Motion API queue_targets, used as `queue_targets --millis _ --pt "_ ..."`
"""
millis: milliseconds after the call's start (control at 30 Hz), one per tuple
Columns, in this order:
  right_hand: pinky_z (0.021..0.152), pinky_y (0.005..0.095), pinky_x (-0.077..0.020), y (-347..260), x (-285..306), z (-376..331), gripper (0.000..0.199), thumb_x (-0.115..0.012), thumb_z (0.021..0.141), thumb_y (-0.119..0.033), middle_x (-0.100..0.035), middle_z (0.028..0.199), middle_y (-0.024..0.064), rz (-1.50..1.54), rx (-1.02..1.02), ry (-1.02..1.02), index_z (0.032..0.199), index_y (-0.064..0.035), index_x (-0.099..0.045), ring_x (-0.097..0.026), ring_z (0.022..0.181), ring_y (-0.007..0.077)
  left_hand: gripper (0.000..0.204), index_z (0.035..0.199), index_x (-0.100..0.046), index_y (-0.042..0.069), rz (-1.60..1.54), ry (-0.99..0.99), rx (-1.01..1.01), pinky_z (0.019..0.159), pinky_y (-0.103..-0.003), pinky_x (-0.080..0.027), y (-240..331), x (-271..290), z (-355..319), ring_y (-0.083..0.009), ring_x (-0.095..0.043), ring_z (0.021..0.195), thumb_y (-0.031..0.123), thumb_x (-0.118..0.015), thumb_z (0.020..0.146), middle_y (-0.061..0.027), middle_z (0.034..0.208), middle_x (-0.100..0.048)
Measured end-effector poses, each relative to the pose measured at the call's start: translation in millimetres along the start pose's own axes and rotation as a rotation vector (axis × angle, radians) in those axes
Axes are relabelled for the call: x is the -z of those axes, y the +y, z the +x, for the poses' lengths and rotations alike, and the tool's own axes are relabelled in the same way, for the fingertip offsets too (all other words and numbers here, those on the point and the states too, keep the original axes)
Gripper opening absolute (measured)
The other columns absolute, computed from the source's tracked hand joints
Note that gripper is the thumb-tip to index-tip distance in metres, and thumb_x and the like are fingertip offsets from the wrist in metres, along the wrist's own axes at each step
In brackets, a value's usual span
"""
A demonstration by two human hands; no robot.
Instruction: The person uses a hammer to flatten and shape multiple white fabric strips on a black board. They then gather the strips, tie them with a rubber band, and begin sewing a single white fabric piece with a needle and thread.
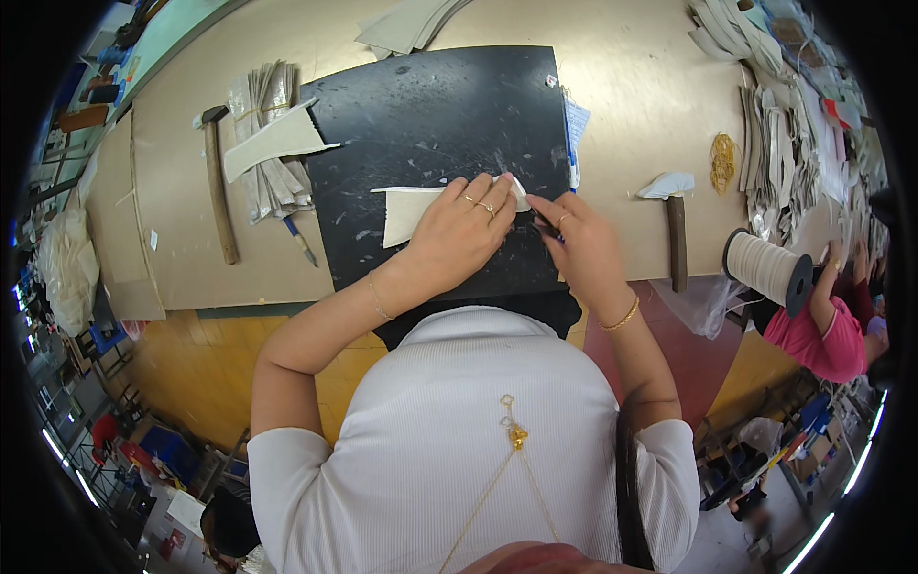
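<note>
A cream fabric or leather piece (402, 217) with a white strip along its far edge lies on the black board (430, 105). My left hand (459, 220) rests flat over its middle, fingers stretched out and pressing it down. At the piece's right end, my right hand (585, 239) pinches a slim dark tool whose kind I cannot make out; its tip is by the white edge. Fingers hide part of the tool and of the piece. A similar cream piece (277, 143) with a white strip lies at the board's left edge.
Left of the board are a hammer (218, 182), bundled strips (268, 196) and a blue-handled brush or pen (299, 241). To the right are a hammer with a wrapped head (676, 230), yellow rubber bands (722, 163) and a tape spool (765, 268). A person in pink (827, 330) is at far right.
</note>
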State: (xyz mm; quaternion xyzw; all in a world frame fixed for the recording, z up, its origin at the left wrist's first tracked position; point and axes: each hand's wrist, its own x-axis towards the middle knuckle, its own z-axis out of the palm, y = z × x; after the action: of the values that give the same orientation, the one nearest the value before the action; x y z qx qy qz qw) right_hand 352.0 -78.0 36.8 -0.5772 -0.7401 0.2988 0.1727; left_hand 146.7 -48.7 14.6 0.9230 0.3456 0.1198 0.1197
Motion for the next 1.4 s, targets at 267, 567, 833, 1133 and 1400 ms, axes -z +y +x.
queue_targets --millis 267,567,833,1133,1400 --pt "0.063 0.0354 -0.0509 -1.6 -16.9 -16.7 0.065 -0.071 0.073 0.006 -0.052 0.089 0.0064 -0.137 0.009 0.039 0.134 -0.0122 -0.061 -0.059 0.072 0.0226 0.041 0.117 -0.059 0.002 -0.063 -0.011 -0.028 0.096 -0.040 -0.045 -7.4 2.2 0.9 -0.0280 -0.055 0.115 0.016 -0.073 0.081 -0.0137 0.129 -0.058" --pt "0.054 0.0328 -0.0498 0.0 -20.5 -15.7 0.052 -0.064 0.080 0.001 -0.049 0.086 0.0056 -0.211 0.069 0.077 0.131 -0.0093 -0.063 -0.059 0.065 0.0205 0.042 0.118 -0.060 0.001 -0.108 -0.022 -0.036 0.100 -0.041 -0.044 -11.8 4.5 1.8 -0.0288 -0.055 0.116 0.019 -0.072 0.083 -0.0133 0.130 -0.058" --pt "0.059 0.0341 -0.0506 -4.1 -20.4 -15.9 0.064 -0.069 0.073 0.005 -0.050 0.087 0.0063 -0.218 0.013 0.029 0.135 -0.0105 -0.061 -0.060 0.070 0.0219 0.047 0.123 -0.060 0.001 -0.143 0.010 -0.066 0.097 -0.039 -0.044 -16.3 5.3 4.9 -0.0273 -0.056 0.113 0.019 -0.073 0.081 -0.0122 0.126 -0.059" --pt "0.049 0.0312 -0.0488 -2.3 -23.3 -14.4 0.044 -0.060 0.085 -0.002 -0.048 0.085 0.0053 -0.253 0.072 0.106 0.128 -0.0098 -0.065 -0.058 0.059 0.0187 0.049 0.124 -0.061 0.000 -0.115 0.011 -0.065 0.096 -0.039 -0.044 -15.1 2.8 5.2 -0.0273 -0.055 0.113 0.018 -0.073 0.080 -0.0111 0.125 -0.059" --pt "0.050 0.0327 -0.0480 -2.7 -17.9 -13.6 0.040 -0.060 0.085 -0.003 -0.048 0.084 0.0058 -0.248 0.072 0.131 0.125 -0.0089 -0.067 -0.057 0.057 0.0203 0.047 0.122 -0.060 0.003 -0.113 0.011 -0.064 0.095 -0.039 -0.044 -14.2 4.5 5.1 -0.0278 -0.055 0.113 0.017 -0.074 0.079 -0.0119 0.126 -0.059"
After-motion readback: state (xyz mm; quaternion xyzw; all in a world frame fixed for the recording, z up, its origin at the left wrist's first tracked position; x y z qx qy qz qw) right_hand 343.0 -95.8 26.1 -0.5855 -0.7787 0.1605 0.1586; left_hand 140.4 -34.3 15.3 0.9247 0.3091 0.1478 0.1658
